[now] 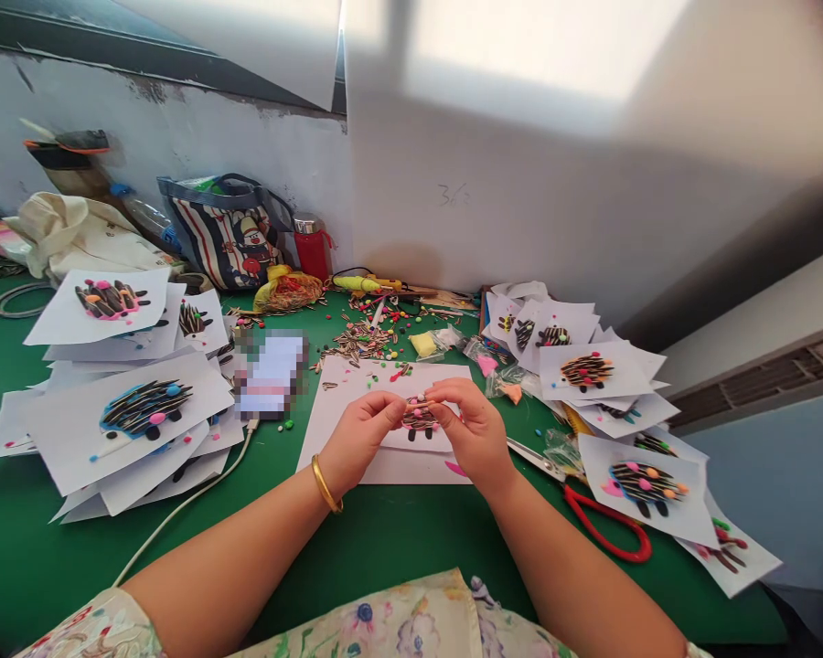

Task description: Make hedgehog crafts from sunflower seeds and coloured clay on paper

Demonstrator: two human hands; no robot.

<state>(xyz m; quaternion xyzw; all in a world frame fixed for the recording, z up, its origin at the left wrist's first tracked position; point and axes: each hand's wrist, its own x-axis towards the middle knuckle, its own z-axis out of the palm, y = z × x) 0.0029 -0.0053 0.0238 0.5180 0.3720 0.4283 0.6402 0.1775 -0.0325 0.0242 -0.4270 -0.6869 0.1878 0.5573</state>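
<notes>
My left hand (357,437) and my right hand (472,434) meet over a white paper card (398,443), their fingers pinched close together. Something small and thin may lie between the fingertips, but I cannot make out what. Directly beneath is a hedgehog picture (422,422) of striped sunflower seeds with pink dots and dark feet, partly covered by my fingers. The card rests on a larger white sheet (347,471), where loose seeds and coloured balls lie near the far edge. A pink piece of clay (455,468) shows close to my right hand.
Stacked hedgehog cards lie at left (206,439) and right (596,457). Red-handled scissors (607,525) sit by my right forearm. Behind are a phone (272,370) on a cable, a seed pile (367,340), bagged clay (425,344), a striped bag (212,233) and a red flask (311,251).
</notes>
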